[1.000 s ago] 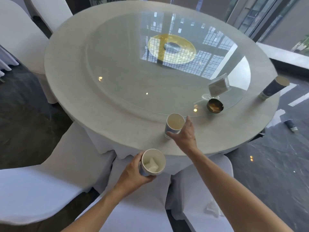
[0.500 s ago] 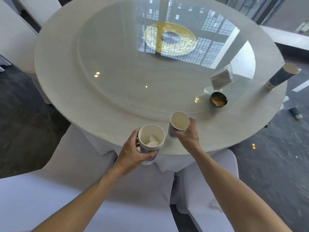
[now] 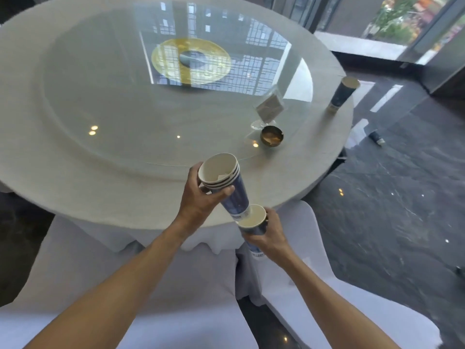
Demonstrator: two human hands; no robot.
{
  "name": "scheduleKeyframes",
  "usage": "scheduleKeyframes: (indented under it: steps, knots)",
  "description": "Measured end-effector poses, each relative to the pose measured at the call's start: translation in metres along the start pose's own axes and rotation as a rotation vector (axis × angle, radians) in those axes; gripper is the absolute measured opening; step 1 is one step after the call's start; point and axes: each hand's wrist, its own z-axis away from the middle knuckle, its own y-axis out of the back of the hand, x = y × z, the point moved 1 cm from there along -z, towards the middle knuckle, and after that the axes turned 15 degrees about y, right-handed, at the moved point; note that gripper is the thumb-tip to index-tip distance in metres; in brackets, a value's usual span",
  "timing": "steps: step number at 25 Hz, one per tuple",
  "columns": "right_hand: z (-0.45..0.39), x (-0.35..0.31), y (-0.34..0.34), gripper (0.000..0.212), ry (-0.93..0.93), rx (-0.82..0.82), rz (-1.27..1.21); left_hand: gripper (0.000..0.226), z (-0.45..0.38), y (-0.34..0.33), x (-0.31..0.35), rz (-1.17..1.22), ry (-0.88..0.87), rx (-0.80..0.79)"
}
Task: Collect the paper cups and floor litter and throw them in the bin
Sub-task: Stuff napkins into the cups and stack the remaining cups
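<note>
My left hand (image 3: pixel 198 200) grips a stack of blue-and-white paper cups (image 3: pixel 226 183), tilted, with a scrap of white paper inside the top one. The stack's base sits in the mouth of a single paper cup (image 3: pixel 253 224) that my right hand (image 3: pixel 270 235) holds from below, just over the table's near edge. Another paper cup (image 3: pixel 342 93) stands upright at the table's right edge. A fallen cup (image 3: pixel 377 137) lies on the dark floor beyond it. No bin is in view.
The round table (image 3: pixel 88 177) carries a glass turntable (image 3: pixel 125 109) with a napkin holder (image 3: pixel 269 107) and a brass ashtray (image 3: pixel 271 136). White-covered chairs (image 3: pixel 201 285) stand right below my arms. Dark glossy floor (image 3: pixel 390 210) lies to the right.
My right hand lifted the cup off the table and brought it toward me. My left hand raised its cup stack, tilted it, and set its base into the right hand's cup.
</note>
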Motion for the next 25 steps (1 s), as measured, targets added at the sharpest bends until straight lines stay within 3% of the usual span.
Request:
scheduleKeyframes:
  steps: [8, 10, 13, 19, 25]
  knots:
    - [0.063, 0.012, 0.071, 0.059, 0.087, 0.104, -0.033, 0.074, 0.038, -0.11, -0.025, -0.128, 0.059, -0.21]
    - [0.074, 0.02, 0.096, 0.063, 0.076, 0.148, -0.052, 0.077, 0.051, -0.141, -0.031, -0.162, 0.071, -0.232]
    - [0.089, 0.038, 0.132, 0.072, 0.076, 0.15, -0.079, 0.079, 0.074, -0.185, -0.042, -0.196, 0.072, -0.239]
    - [0.119, 0.055, 0.205, 0.062, 0.137, 0.11, -0.083, 0.079, 0.123, -0.258, -0.067, -0.218, 0.052, -0.205]
    - [0.129, 0.058, 0.242, 0.062, 0.181, 0.006, -0.074, 0.083, 0.141, -0.286, -0.073, -0.227, 0.095, -0.176]
